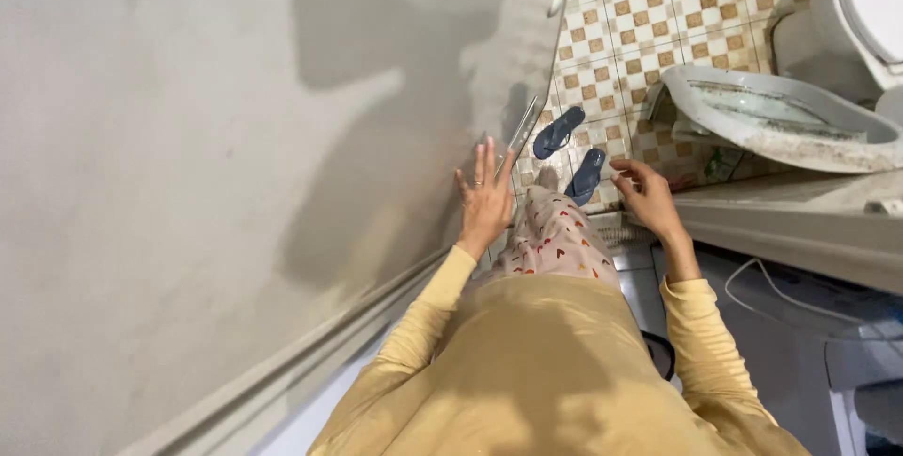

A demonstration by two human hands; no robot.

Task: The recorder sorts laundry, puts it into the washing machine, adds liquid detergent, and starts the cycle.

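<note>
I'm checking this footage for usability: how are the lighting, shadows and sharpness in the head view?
Head view: warm, even indoor light; a large soft shadow of the person falls across the grey wall; wide-angle distortion bends the wall edge and the sink; left hand and right hand are slightly soft, the blue sandals reasonably clear; no strong glare.

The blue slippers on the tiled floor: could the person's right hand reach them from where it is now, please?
Probably not: the right hand hangs open well above the blue slippers, though nothing blocks the way.
</note>
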